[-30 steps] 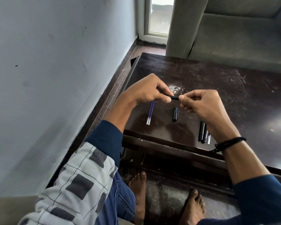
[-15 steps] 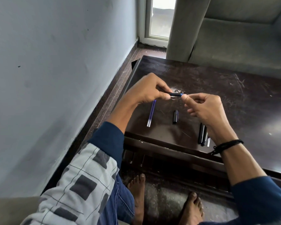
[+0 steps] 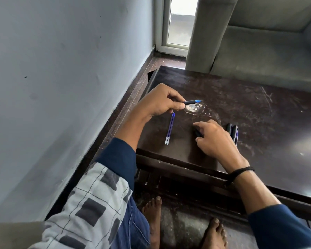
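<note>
left hand [image 3: 159, 103] pinching blue-tipped pen part [image 3: 193, 102], right hand [image 3: 214, 139] pinching black piece [image 3: 197, 133]

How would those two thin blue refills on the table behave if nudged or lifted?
The blue refills look thin and round, so they would probably roll sideways on the smooth table. Being so slender, they are likely light and slightly bendy.

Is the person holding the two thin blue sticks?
No, the two thin blue sticks lie flat on the table, while the left hand pinches a short black pen piece.
</note>
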`<state>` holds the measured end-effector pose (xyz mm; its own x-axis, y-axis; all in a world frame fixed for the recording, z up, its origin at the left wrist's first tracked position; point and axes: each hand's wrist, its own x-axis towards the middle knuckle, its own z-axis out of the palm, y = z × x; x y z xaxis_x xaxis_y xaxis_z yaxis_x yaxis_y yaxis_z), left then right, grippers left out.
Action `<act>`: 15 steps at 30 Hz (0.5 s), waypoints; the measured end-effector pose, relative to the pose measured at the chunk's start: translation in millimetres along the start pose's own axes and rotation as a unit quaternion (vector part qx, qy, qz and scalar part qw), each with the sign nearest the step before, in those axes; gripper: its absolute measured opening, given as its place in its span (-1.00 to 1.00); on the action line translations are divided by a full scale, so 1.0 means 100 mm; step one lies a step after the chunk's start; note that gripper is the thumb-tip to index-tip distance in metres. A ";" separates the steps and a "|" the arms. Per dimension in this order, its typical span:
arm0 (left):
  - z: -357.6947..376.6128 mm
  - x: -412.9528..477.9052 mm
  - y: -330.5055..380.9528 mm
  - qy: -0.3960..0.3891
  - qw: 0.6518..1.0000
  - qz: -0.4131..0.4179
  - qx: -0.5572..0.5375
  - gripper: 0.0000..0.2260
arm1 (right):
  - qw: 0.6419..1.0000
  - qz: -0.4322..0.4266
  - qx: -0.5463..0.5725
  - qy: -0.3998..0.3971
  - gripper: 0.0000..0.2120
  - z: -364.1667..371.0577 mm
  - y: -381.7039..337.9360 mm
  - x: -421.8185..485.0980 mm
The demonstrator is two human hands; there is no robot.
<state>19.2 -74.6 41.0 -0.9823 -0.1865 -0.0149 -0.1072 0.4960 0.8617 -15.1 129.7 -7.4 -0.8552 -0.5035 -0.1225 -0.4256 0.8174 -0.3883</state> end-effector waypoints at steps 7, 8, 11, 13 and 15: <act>0.03 0.00 0.02 -0.024 1.000 -0.001 -0.008 -0.82 | 0.956 0.122 0.263 0.047 -0.81 -0.21 0.11 0.08; 0.04 0.00 0.02 -0.026 1.000 -0.001 -0.010 -0.81 | 0.920 0.133 0.364 0.065 -0.78 -0.26 0.10 0.08; 0.04 0.00 0.03 -0.027 1.000 0.000 -0.012 -0.81 | 0.798 0.132 0.576 0.117 -0.78 -0.40 0.10 0.06; 0.05 0.00 0.03 -0.028 1.000 0.001 -0.013 -0.82 | 0.743 0.124 0.642 0.143 -0.82 -0.46 0.14 0.06; 0.06 0.00 0.03 -0.034 0.999 0.002 -0.015 -0.82 | 0.712 0.129 0.672 0.154 -0.86 -0.46 0.17 0.05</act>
<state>17.8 -68.5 40.4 -0.9909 -0.1266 -0.0450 -0.0999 0.4708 0.8765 -40.8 154.2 27.4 -0.9662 -0.1307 -0.2223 0.2484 -0.2400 -0.9385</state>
